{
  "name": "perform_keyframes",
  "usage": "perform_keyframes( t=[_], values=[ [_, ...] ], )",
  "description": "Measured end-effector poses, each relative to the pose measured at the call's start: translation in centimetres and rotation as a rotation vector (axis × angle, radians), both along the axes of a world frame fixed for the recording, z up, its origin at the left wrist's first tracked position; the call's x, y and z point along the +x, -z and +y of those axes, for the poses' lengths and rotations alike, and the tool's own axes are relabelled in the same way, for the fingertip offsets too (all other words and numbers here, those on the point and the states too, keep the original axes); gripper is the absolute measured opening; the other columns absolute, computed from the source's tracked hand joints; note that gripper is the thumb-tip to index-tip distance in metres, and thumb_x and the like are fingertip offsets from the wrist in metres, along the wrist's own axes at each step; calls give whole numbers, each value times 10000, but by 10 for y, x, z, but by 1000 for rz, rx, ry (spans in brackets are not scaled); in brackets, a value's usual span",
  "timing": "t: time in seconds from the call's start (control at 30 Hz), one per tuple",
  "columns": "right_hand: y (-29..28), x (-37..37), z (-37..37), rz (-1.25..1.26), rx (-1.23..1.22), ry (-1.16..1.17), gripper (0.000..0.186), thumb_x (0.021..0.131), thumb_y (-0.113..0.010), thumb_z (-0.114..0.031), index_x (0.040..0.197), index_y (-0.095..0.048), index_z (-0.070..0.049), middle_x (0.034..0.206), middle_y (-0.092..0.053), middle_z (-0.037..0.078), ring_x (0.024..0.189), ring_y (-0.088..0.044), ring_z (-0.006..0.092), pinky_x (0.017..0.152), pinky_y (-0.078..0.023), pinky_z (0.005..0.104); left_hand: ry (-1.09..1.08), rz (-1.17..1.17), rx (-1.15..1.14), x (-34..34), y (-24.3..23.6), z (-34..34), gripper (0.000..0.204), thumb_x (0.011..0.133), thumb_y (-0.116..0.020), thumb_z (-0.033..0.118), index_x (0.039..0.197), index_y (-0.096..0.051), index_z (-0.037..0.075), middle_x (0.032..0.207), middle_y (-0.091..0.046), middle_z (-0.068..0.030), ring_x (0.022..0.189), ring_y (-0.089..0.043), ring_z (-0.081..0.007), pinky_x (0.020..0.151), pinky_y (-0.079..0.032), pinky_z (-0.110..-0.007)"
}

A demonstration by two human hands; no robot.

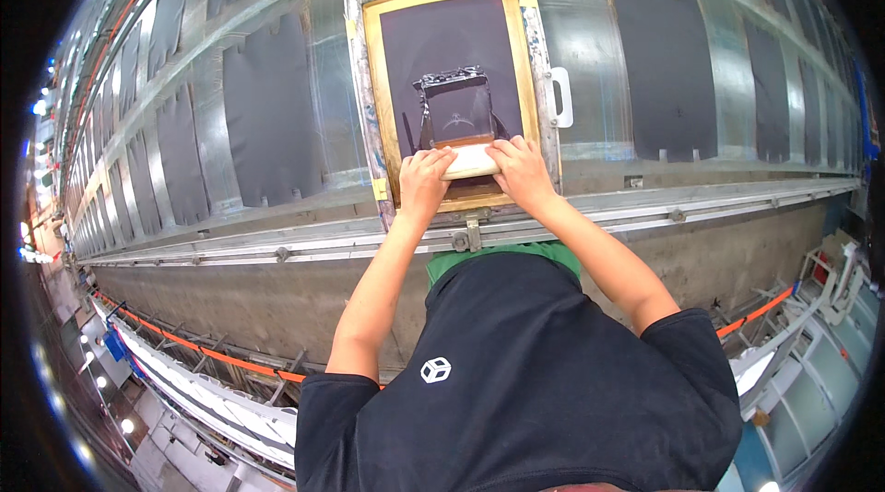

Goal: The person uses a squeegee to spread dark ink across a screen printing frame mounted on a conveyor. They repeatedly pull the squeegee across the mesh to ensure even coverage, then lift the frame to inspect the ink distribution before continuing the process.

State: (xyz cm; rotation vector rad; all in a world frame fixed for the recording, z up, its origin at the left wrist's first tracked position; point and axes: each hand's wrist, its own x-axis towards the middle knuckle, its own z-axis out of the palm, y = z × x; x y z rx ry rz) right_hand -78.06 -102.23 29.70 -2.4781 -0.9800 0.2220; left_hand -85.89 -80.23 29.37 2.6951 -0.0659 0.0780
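Both hands, left hand (424, 177) and right hand (522, 169), grip my squeegee (470, 160) at the screen frame (532, 49) near edge; stroke looks finished, lifting likely next.

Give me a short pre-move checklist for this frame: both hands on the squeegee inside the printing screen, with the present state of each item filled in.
1. Left hand on the squeegee: ok, fingers wrap its left end.
2. Right hand on the squeegee: ok, grips its right end.
3. Squeegee position: ok, it lies at the near end of the screen frame, roughly level across it.
4. Dark fabric piece under the mesh: ok, it shows within the frame opening.
5. Ink ahead of the blade: cannot tell, too dark to see.
6. Frame seated against the table rail: cannot tell, the near edge is partly hidden by the hands.
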Motion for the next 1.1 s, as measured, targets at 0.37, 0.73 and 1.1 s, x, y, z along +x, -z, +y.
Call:
perform_keyframes(
  t=[0.37,0.73,1.1],
  values=[
    [9,92,26,-28,178,31,391,780,-725,-74,1169,-690,-55,1159,-687,107,1067,-597,324,951,-492,432,-12,-4,-44,110,1,37,338,721,-784,79,1050,-799,154,1042,-769,-36,977,-690,-273,875,-525,-423],
    [31,86,-47,3,356,475,627,786,-838,-392,1283,-645,-64,1259,-661,191,1160,-616,355,1000,-461,463,22,-17,-25,-14,1,4,550,659,-724,-18,1192,-733,117,1257,-718,-59,1190,-637,-259,1005,-460,-421],
    [25,152,-14,100,520,793,229,966,-644,-280,1095,-729,-112,935,-739,135,862,-699,256,816,-520,371,-31,-117,-54,-55,-3,-3,583,690,-736,4,1258,-695,129,1344,-671,-40,1271,-588,-256,1038,-428,-429]
  ],
)
